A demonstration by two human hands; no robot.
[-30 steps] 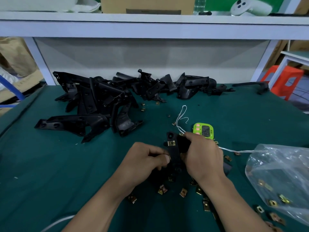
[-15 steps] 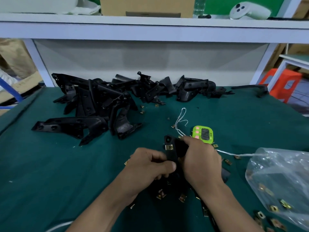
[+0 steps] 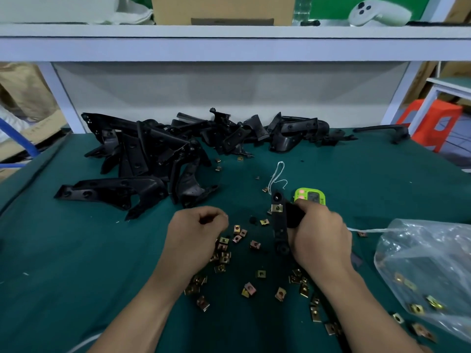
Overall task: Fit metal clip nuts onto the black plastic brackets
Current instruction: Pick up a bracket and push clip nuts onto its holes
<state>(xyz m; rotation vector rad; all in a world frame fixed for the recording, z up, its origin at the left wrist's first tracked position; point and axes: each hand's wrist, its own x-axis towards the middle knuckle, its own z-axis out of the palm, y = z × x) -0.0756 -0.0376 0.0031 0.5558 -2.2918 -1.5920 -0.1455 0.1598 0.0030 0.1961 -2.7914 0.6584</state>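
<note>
My right hand (image 3: 318,235) grips a slim black plastic bracket (image 3: 279,226), held upright above the green mat. One metal clip nut (image 3: 277,208) sits on the bracket near its top end. My left hand (image 3: 196,230) hovers to the left, apart from the bracket, with its fingers curled and nothing visible in them. Several loose clip nuts (image 3: 251,289) lie scattered on the mat under and between my hands. A big pile of black brackets (image 3: 142,159) fills the far left and back of the mat.
A clear plastic bag (image 3: 428,271) holding more clip nuts lies at the right. A green timer (image 3: 309,196) and a white string (image 3: 276,174) lie just beyond my right hand. A white shelf (image 3: 229,44) runs overhead at the back.
My left hand has let go of the bracket and moved left, uncovering the loose clip nuts below. My right hand keeps the bracket in the same place.
</note>
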